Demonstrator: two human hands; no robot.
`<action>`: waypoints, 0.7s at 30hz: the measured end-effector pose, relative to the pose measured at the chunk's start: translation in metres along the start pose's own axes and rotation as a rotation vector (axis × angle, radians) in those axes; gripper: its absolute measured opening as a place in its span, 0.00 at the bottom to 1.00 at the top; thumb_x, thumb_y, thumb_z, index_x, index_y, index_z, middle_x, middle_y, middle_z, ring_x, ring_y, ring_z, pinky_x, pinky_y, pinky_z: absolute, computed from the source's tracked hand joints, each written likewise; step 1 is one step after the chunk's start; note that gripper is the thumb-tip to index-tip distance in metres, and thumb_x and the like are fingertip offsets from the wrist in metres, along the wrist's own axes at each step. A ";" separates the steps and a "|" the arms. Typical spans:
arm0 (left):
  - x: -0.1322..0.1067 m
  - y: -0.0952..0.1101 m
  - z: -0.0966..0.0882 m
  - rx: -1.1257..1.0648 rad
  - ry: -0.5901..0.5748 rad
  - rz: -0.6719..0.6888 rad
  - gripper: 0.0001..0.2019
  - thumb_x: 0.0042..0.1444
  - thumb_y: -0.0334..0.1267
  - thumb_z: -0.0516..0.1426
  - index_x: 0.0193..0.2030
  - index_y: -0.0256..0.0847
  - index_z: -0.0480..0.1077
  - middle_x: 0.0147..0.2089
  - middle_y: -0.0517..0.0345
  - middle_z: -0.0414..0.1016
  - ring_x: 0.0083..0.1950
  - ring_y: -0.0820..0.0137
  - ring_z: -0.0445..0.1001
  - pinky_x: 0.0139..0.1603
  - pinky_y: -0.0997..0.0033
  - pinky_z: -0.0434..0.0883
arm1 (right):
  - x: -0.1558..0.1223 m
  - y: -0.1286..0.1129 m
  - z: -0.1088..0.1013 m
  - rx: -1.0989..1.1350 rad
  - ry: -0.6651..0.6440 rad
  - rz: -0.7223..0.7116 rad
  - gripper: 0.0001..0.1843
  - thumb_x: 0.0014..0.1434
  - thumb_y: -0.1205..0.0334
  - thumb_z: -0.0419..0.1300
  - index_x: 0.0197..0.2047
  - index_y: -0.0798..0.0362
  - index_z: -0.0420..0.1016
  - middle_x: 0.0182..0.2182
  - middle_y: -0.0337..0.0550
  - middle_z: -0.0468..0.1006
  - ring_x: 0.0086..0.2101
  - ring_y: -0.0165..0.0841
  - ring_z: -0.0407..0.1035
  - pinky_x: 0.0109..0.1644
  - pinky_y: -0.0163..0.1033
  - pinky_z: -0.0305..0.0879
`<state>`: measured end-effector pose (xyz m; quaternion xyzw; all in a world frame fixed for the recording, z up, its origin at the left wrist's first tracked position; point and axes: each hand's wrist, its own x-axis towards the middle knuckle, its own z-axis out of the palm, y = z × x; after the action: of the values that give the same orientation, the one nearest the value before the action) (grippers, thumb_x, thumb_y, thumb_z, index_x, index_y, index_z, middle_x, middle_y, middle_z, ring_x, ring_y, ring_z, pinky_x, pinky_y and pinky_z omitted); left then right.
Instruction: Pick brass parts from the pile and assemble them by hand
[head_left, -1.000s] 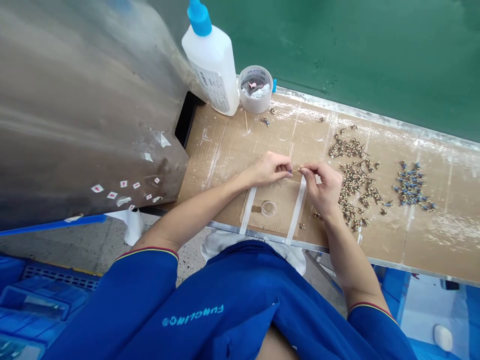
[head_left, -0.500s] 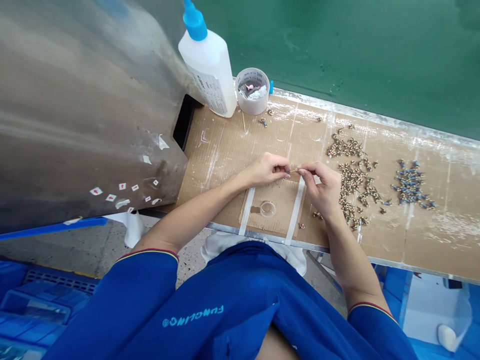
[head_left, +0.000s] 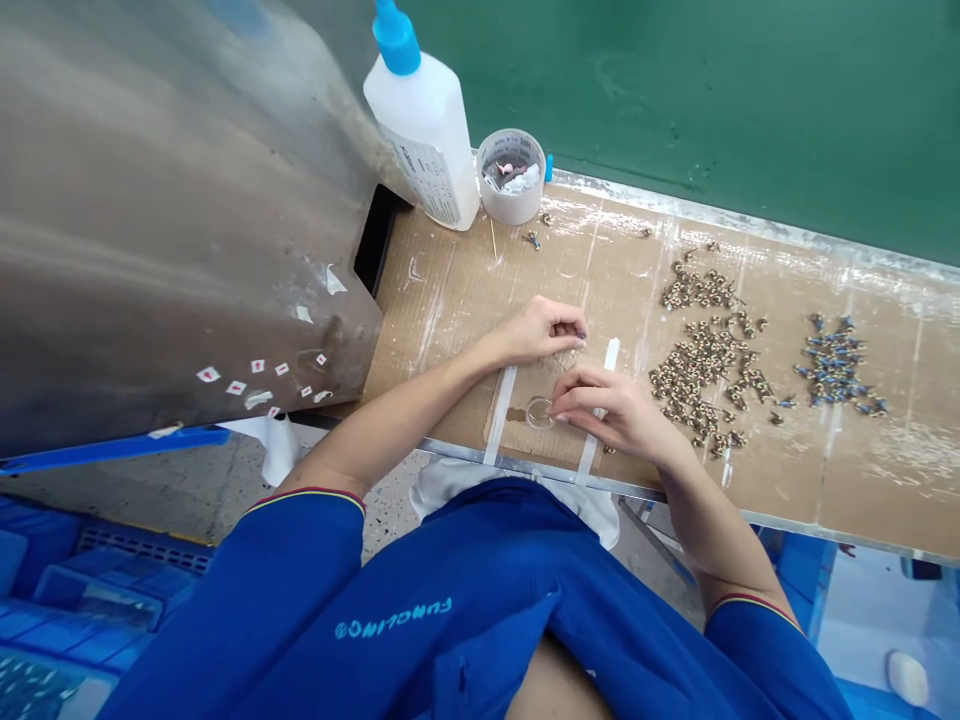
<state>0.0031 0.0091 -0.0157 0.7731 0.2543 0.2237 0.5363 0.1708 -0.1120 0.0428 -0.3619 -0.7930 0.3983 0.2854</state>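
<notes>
My left hand [head_left: 551, 328] is pinched on a tiny dark-blue part [head_left: 582, 338], mostly covered by the fingertips, above the cardboard. My right hand [head_left: 609, 402] has its fingers closed on a thin stick, like a toothpick, whose tip reaches into a small round clear dish [head_left: 538, 413]. The dish sits on a cardboard pad fixed down with white tape strips [head_left: 501, 412]. To the right of my right hand lies a big spread of small brass-coloured parts [head_left: 697, 375]. Farther right is a cluster of similar parts with blue pieces [head_left: 834, 365].
A white bottle with a blue nozzle [head_left: 427, 140] stands at the back left beside a tape roll [head_left: 512, 205] holding scraps. Another thin stick [head_left: 493, 242] lies before them. A metal panel [head_left: 187, 220] walls off the left; a green surface [head_left: 712, 90] lies beyond.
My right hand has moved from the left hand's fingertips down and toward me, bringing the stick to the clear dish. My left hand stays nearly where it was. The view has shifted slightly.
</notes>
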 end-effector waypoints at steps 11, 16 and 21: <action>-0.004 -0.003 -0.002 -0.023 0.018 0.003 0.02 0.57 0.32 0.63 0.34 0.35 0.77 0.31 0.59 0.77 0.32 0.76 0.72 0.37 0.75 0.69 | -0.038 -0.016 0.005 -0.290 0.399 0.198 0.06 0.71 0.61 0.61 0.48 0.48 0.81 0.41 0.45 0.82 0.40 0.36 0.77 0.44 0.41 0.74; -0.003 -0.003 -0.002 -0.007 0.005 0.002 0.02 0.57 0.31 0.63 0.34 0.35 0.77 0.31 0.58 0.77 0.32 0.75 0.72 0.38 0.75 0.69 | -0.089 -0.029 0.021 -0.388 0.437 0.451 0.05 0.70 0.61 0.62 0.41 0.48 0.80 0.33 0.41 0.81 0.29 0.34 0.73 0.31 0.38 0.69; -0.004 -0.002 -0.002 0.009 0.013 0.010 0.02 0.57 0.30 0.63 0.34 0.35 0.77 0.31 0.58 0.77 0.33 0.75 0.72 0.39 0.74 0.69 | -0.105 -0.024 0.054 -0.452 0.458 0.518 0.07 0.69 0.62 0.60 0.43 0.48 0.81 0.34 0.43 0.81 0.32 0.37 0.77 0.36 0.42 0.75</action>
<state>-0.0016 0.0091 -0.0170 0.7754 0.2549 0.2300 0.5300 0.1830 -0.2292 0.0171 -0.6823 -0.6592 0.1821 0.2583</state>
